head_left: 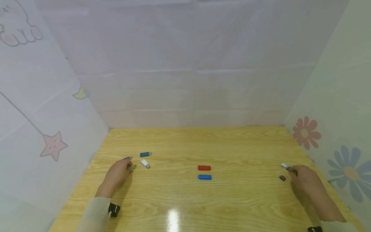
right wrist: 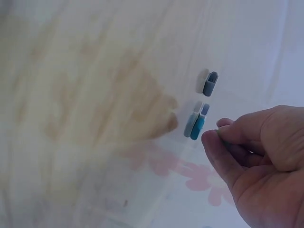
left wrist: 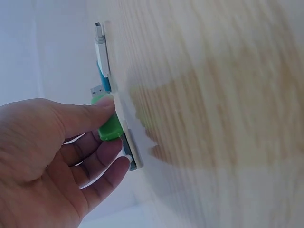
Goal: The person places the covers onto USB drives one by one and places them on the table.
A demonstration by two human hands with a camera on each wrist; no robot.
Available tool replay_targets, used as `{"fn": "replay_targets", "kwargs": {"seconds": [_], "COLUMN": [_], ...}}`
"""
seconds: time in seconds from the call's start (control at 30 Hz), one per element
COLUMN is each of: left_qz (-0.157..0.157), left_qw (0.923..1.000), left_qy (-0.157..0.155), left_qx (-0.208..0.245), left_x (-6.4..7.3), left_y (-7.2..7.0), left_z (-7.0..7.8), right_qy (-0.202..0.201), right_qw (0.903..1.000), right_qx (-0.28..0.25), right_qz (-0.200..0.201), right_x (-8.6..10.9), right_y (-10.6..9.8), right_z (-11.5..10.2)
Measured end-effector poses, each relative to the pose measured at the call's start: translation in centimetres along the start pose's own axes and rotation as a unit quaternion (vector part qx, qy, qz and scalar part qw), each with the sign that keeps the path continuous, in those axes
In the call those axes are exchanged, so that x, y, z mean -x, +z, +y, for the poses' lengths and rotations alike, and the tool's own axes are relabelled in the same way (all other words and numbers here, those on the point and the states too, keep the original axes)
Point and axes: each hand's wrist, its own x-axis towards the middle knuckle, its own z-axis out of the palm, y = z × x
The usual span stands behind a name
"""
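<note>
In the left wrist view, my left hand (left wrist: 57,147) pinches a green USB stick (left wrist: 110,127) between thumb and fingers, its metal plug bare. A white USB stick (head_left: 145,163) and a teal-blue USB stick (head_left: 145,154) lie just beyond it, plugs exposed. A dark USB stick (head_left: 128,158) lies behind the fingertips, partly hidden. My right hand (head_left: 307,180) is low at the table's right, thumb and forefinger tips together; I cannot tell what is between them. Near those fingertips lie a teal cap (right wrist: 197,128), a white cap (head_left: 284,165) and a dark grey cap (right wrist: 210,84).
Mid-table, a red USB stick (head_left: 204,168) lies behind a blue USB stick (head_left: 204,177), both with no plug showing. The wood-grain table (head_left: 185,141) is bordered by pale cloth walls (head_left: 185,93) at the back and sides.
</note>
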Motion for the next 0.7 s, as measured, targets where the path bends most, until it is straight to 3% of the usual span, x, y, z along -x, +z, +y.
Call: {"fn": "replay_targets", "kwargs": {"seconds": [0.7], "left_qz": [0.003], "left_qw": [1.0], "left_qy": [0.003], "left_qx": [0.001], "left_x": [0.5], "left_y": [-0.3], "left_z": [1.9], "right_qy": [-0.021], "right_qw": [0.9991], "right_qx": [-0.005], "right_qz": [0.037], "right_x": [0.5], "right_y": [-0.1], "right_z": [-2.6]}}
